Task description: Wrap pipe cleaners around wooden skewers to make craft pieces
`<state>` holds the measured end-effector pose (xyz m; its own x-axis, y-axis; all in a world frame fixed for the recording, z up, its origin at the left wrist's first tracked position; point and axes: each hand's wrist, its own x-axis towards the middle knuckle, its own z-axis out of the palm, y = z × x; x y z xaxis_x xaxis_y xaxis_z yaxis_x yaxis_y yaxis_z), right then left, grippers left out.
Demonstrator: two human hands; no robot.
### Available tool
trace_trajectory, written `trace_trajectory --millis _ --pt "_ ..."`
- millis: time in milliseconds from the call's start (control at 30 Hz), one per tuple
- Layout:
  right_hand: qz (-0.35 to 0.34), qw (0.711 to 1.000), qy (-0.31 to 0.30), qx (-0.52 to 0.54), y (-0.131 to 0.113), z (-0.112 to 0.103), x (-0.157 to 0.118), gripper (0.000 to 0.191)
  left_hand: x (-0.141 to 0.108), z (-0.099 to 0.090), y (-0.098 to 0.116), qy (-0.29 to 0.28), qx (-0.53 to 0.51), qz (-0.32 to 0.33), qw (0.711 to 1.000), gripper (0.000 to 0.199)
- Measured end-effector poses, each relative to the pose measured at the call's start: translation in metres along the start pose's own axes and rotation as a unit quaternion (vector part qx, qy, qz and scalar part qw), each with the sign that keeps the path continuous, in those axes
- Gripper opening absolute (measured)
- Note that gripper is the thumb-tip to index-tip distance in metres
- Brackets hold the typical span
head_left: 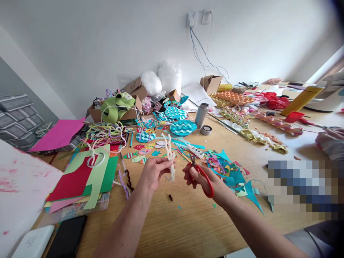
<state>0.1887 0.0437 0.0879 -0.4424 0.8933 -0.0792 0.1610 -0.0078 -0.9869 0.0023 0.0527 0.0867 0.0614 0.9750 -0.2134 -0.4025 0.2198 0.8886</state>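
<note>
Between the thumb and fingers of my left hand (157, 172) is a bundle of white yarn (170, 148), its strands standing up above the grip and a short end hanging below. My right hand (200, 177) is closed around a pair of scissors with red handles (208, 182). The dark blades point up and away, a little to the right of the yarn and apart from it. Beyond my hands lie several small patterned paper fish (139, 157). A white glue tube (195, 151) rests just past the scissors.
Blue paper scraps (228, 168) spread to the right. Coloured paper sheets (102, 179) and a black phone (67, 236) lie left. A grey flask (202, 115) stands near a tape roll (206, 129). Another person's hand (331, 141) is at the far right beside egg cartons (279, 123).
</note>
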Motion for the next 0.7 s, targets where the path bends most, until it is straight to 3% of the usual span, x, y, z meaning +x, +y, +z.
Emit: trace_trajectory --millis 100,233,400,600,700 --pt "-0.007 0.998 0.048 0.032 -0.002 0.007 0.003 0.037 0.0 -0.001 0.002 0.002 -0.046 -0.026 0.999 0.022" --pt "-0.011 0.994 0.04 0.102 -0.002 0.021 0.008 0.034 0.0 0.002 0.001 -0.024 -0.073 -0.047 0.996 0.021" --pt "0.023 0.991 0.031 0.13 0.004 0.026 0.009 0.029 0.003 -0.002 0.004 -0.003 -0.103 -0.031 0.994 0.019" --pt "-0.051 0.987 0.058 0.138 0.005 0.033 0.014 0.029 0.002 0.002 0.002 -0.012 -0.125 -0.026 0.992 0.019" --pt "-0.037 0.987 0.072 0.141 0.006 0.037 0.019 0.028 0.0 0.005 0.0 0.0 -0.136 -0.025 0.99 0.017"
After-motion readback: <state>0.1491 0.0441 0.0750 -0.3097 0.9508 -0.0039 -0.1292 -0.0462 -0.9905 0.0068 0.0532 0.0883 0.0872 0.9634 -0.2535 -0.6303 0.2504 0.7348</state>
